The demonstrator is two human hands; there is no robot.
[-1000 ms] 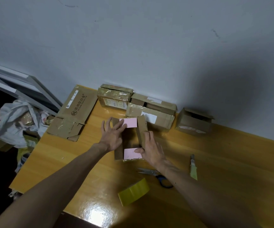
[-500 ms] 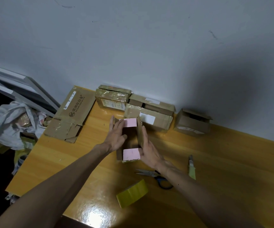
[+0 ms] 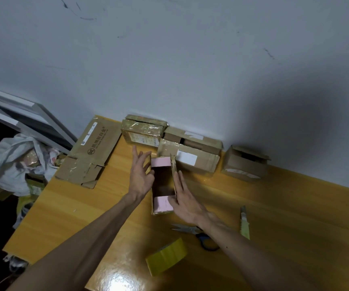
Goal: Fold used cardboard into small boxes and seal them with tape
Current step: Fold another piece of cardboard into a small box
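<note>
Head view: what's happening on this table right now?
A person is shaping a small cardboard box on the yellow table. The left hand presses flat against its left wall, the right hand against its right wall, fingers straight. The top is open and untaped. A tape roll, scissors and a utility knife lie nearby, untouched.

Pressed a small open box (image 3: 162, 181) on the counter (image 3: 75, 206) between flat palms: left hand (image 3: 141, 177) against its left wall, right hand (image 3: 185, 201) against its right, thumb at the near pink flap (image 3: 160, 204). Noted nearer a yellow tape roll (image 3: 166, 257), scissors (image 3: 190, 229) and a utility knife (image 3: 244, 225); behind, along the wall, other cardboard boxes (image 3: 187, 158).
</note>
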